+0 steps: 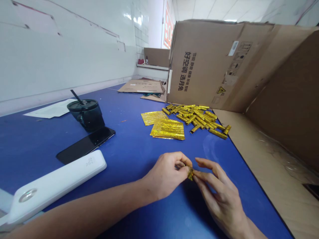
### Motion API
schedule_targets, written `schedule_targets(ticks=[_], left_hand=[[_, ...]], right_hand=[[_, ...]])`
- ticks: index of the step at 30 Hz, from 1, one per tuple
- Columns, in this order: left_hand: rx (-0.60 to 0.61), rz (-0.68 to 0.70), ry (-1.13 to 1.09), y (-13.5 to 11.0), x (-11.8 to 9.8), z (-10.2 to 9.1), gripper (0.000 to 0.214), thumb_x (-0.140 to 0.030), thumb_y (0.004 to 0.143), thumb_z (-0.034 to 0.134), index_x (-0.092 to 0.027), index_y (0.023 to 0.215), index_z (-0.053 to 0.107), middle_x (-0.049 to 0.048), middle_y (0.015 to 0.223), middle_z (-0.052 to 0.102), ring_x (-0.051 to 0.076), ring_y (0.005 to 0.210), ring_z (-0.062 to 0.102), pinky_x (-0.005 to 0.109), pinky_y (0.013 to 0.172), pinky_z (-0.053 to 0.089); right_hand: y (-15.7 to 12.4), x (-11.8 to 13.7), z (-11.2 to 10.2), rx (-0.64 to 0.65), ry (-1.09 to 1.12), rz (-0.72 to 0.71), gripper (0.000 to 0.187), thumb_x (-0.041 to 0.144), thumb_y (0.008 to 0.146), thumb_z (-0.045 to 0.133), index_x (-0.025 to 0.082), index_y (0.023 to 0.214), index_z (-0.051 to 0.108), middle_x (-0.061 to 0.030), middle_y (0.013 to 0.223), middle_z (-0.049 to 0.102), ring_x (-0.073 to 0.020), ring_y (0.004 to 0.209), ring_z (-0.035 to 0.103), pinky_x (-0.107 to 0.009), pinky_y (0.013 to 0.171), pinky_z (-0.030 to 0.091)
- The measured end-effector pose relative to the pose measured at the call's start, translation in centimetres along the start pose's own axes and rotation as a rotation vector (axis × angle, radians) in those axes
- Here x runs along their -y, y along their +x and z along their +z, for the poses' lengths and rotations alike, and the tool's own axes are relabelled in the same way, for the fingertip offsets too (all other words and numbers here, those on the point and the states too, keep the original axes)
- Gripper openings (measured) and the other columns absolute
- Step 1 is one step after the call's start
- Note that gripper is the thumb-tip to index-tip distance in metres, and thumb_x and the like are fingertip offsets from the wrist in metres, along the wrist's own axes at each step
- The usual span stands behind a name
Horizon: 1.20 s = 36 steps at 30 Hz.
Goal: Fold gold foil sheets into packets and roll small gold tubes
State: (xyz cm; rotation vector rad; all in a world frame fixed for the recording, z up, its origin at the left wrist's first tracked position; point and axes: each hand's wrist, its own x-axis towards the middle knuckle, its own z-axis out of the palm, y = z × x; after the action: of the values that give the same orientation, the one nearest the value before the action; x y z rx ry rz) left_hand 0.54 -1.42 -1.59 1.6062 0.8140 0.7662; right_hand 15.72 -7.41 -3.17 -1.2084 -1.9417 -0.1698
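Note:
Between my two hands is a small piece of gold foil paper (190,174), mostly covered by fingers. My left hand (169,172) pinches it between thumb and curled fingers. From the other side, my right hand (219,189) grips the foil's right end with thumb and fingertips, its index finger held a little away. Past my hands lie flat gold foil sheets (169,129) in two overlapping stacks. Behind them to the right is a loose heap of folded gold foil strips (199,116), rolled into short flattened tubes.
A white long device (59,182), a black phone (86,146) and a dark lidded cup (87,114) with a straw stand on the left of the blue table (124,132). Paper (50,109) lies by the wall. A large cardboard box (211,66) borders the right side; flat cardboard (142,86) lies behind.

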Motion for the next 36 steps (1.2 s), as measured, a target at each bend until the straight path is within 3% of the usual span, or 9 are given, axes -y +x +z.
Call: schedule_targets(ticks=[11, 20, 36], left_hand=[[0.002, 0.063, 0.149, -0.41, -0.11, 0.15, 0.019, -0.014, 0.071, 0.042, -0.015, 0.083, 0.058, 0.0016, 0.074, 0.063, 0.013, 0.068, 0.058, 0.022, 0.061, 0.044], [-0.035, 0.060, 0.225, -0.34, 0.30, 0.23, 0.019, -0.014, 0.072, 0.043, -0.015, 0.083, 0.058, 0.0009, 0.069, 0.062, 0.012, 0.061, 0.057, 0.021, 0.056, 0.043], [-0.072, 0.120, 0.384, -0.66, -0.55, 0.40, 0.021, -0.013, 0.071, 0.045, -0.018, 0.083, 0.061, 0.0002, 0.073, 0.064, 0.012, 0.064, 0.058, 0.021, 0.063, 0.045]], right_hand=[[0.12, 0.28, -0.08, 0.070, 0.030, -0.010, 0.016, 0.014, 0.078, 0.050, 0.019, 0.091, 0.056, -0.0116, 0.100, 0.053, -0.0208, 0.094, 0.054, -0.036, 0.074, 0.049], [-0.03, 0.11, 0.15, -0.007, -0.086, -0.025, 0.013, 0.012, 0.077, 0.050, 0.020, 0.084, 0.057, -0.0103, 0.097, 0.056, -0.0200, 0.087, 0.056, -0.035, 0.069, 0.048], [-0.28, 0.12, -0.03, 0.012, -0.220, -0.053, 0.012, 0.012, 0.076, 0.050, 0.020, 0.081, 0.058, -0.0085, 0.090, 0.055, -0.0184, 0.079, 0.052, -0.033, 0.065, 0.043]])
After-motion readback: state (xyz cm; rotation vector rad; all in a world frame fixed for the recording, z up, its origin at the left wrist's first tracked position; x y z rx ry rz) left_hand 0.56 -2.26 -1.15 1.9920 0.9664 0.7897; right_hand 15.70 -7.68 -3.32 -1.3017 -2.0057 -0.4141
